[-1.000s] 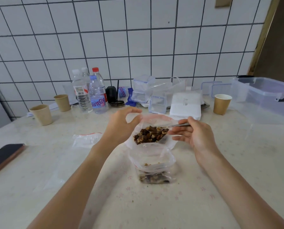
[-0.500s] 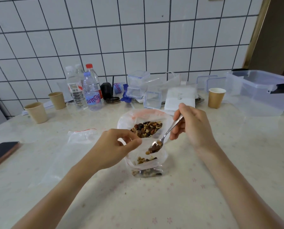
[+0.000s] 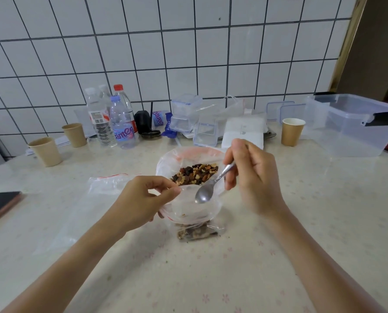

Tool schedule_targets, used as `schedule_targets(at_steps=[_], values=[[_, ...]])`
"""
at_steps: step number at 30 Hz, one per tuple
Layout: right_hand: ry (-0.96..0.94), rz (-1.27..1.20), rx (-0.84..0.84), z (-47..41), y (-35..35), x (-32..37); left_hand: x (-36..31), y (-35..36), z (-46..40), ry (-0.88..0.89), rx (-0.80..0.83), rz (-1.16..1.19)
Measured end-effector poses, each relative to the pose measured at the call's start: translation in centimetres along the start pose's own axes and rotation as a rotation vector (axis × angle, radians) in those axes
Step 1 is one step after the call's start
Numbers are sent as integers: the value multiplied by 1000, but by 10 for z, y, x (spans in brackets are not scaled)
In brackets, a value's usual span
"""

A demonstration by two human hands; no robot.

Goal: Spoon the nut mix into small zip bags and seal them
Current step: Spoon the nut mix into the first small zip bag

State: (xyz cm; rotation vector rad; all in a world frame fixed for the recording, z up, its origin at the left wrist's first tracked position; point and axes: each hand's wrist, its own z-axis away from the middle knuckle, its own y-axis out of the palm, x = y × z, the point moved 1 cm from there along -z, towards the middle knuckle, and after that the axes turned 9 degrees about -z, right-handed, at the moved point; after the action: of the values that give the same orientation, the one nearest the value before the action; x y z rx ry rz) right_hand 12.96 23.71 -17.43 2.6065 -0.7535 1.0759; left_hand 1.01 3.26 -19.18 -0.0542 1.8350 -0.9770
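Steel-handled, the spoon (image 3: 207, 188) sits pinched in the right hand (image 3: 253, 177), its bowl empty and pointing down-left over the mouth of the small zip bag (image 3: 197, 213). The left hand (image 3: 143, 199) pinches that bag's rim to hold the mouth wide. Nut mix (image 3: 195, 173) lies in the larger bag (image 3: 172, 161) just behind, directly beyond the spoon tip, so the right hand is nearer for the likely next scoop. A spare zip bag (image 3: 108, 184) lies flat to the left.

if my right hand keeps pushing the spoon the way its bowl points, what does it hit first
Probably the inside of the small zip bag that the left hand pinches open. The right hand aims the spoon down into its mouth, toward the nuts at the bottom; depth is unclear.
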Motion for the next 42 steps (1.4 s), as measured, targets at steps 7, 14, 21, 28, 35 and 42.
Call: schedule_targets(at_steps=[7,14,21,28,35,42], values=[[446,-183,-273,-11,-11,-29,3,-14,-21,-69,-179,-133],[454,5,-177,-7,-7,-41,13,5,-72,-225,-210,-224],[399,275,12,-2,-2,-52,20,30,-86,-227,-177,-16],[393,227,0,2,9,-64,18,31,-82,-102,-241,134],[547,-6,-88,3,14,-69,14,33,-80,-24,-254,188],[617,-84,-149,4,18,-70,14,37,-81,-6,-231,194]])
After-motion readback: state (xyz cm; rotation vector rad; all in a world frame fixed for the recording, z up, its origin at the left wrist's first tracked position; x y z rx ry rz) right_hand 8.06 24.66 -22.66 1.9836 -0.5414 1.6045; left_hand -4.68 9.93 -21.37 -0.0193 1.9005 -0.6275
